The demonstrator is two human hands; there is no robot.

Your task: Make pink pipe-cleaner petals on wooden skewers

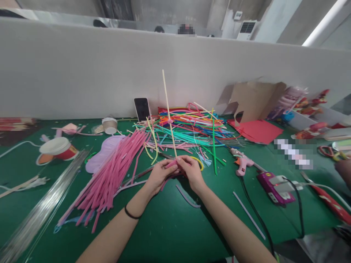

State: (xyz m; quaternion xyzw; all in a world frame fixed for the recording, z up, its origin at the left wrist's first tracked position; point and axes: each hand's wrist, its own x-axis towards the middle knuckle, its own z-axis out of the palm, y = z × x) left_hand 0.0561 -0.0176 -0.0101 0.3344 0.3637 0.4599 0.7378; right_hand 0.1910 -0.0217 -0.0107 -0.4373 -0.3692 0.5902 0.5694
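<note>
My left hand (159, 175) and my right hand (190, 170) meet at the middle of the green table (170, 226). Both are closed around pink pipe cleaners (171, 165) at the bottom of a thin wooden stick (168, 109). The stick rises nearly upright, leaning slightly left, with a small pink piece partway up it. A large bundle of pink pipe cleaners (109, 179) lies just left of my left hand. A heap of mixed coloured pipe cleaners (189, 128) sits behind my hands.
A pink glue gun (242, 163) and a purple power strip (275, 187) with black cable lie to the right. Red paper (257, 130) and cardboard stand behind them. A phone (142, 109) leans on the white partition. A paper cup (56, 149), tape roll (110, 125) and metal wires (44, 208) lie left.
</note>
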